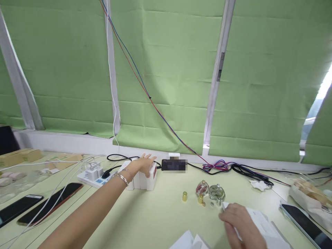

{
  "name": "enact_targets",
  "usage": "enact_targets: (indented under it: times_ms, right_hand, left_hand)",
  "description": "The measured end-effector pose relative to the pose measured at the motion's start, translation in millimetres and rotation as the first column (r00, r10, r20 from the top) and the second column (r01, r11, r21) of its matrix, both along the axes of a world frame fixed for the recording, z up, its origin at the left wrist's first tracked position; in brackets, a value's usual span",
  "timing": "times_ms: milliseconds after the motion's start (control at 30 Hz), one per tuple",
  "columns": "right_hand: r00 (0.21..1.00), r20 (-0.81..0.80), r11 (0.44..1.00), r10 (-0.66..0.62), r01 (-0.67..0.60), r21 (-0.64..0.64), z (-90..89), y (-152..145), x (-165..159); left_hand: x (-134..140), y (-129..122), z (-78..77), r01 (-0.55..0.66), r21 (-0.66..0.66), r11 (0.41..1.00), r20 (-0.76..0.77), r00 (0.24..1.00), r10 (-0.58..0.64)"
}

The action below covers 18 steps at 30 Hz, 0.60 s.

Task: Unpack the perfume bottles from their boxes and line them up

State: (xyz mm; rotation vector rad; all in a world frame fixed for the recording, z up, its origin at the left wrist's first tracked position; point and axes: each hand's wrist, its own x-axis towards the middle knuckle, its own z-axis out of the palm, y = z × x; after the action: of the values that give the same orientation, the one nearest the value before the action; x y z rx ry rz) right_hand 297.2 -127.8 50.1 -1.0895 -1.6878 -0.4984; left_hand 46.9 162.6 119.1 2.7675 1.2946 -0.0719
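My left hand reaches forward over a row of white boxes at the back of the table. Its fingers are stretched out and apart, with the palm at the boxes' top. On the right, my right hand is closed over the edge of a white cardboard piece, and its fingertips are partly hidden. Just beyond it lie a reddish glass bottle and a greenish glass bottle. One gold cap stands apart from them, another gold cap beside them.
A power strip with chargers and two phones lie at left among white cables. A black phone leans at the back. Coiled cables, another phone and a pale pouch occupy the right. White folded pieces lie in front.
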Motion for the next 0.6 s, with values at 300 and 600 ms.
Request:
enact_targets:
  times_ms: [300, 600]
  right_hand:
    - [0.988, -0.151, 0.842, -0.033, -0.054, -0.536, -24.5, 74.7, -23.1]
    - [0.885, -0.43, 0.459, 0.178, -0.461, -0.759, -36.1, 104.8, -93.7]
  left_hand:
    - [24.8, -52.7, -12.7, 0.11, 0.022, 0.994, 0.036, 0.993, -0.111]
    - [10.1, -147.1, -51.5, -0.023, -0.295, 0.955, 0.505, 0.845, 0.176]
